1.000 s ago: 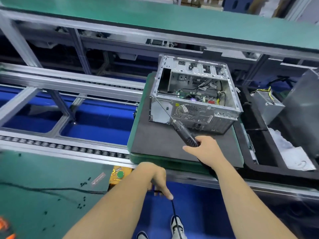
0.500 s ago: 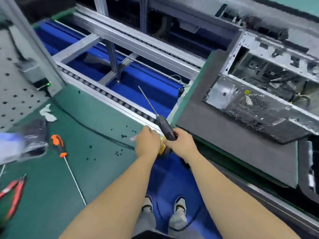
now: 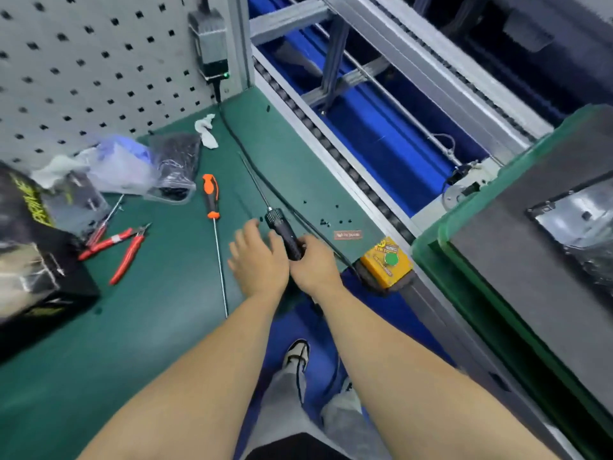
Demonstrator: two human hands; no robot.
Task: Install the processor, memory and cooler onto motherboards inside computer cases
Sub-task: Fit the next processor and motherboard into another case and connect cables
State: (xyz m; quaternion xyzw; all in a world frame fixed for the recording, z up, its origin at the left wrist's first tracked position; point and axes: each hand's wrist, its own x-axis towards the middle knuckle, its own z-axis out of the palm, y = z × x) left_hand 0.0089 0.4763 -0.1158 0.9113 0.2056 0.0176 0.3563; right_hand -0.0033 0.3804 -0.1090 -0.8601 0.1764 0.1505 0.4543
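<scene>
My right hand point(image 3: 315, 263) grips the rear of a black electric screwdriver point(image 3: 283, 229), whose long thin bit point(image 3: 255, 180) points away over the green bench point(image 3: 159, 327). My left hand point(image 3: 258, 260) lies beside it with fingers spread over the bench and its thumb against the tool's body. The open computer case point(image 3: 577, 220) shows only as a metal corner at the right edge, on a grey mat on a green pallet point(image 3: 431, 240). No processor, memory or cooler is in view.
An orange-handled screwdriver point(image 3: 210, 197), red pliers point(image 3: 122, 244), bags of screws point(image 3: 172, 167) and a black box point(image 3: 30, 260) lie on the bench below a pegboard point(image 3: 83, 61). Loose black screws point(image 3: 326, 222) and a cable lie near the roller rail point(image 3: 331, 151). A yellow button box point(image 3: 386, 260) sits at the bench corner.
My view has swung left from the case to the bench. My right hand carried the electric screwdriver away from the case and down over the bench; my left hand came up beside it.
</scene>
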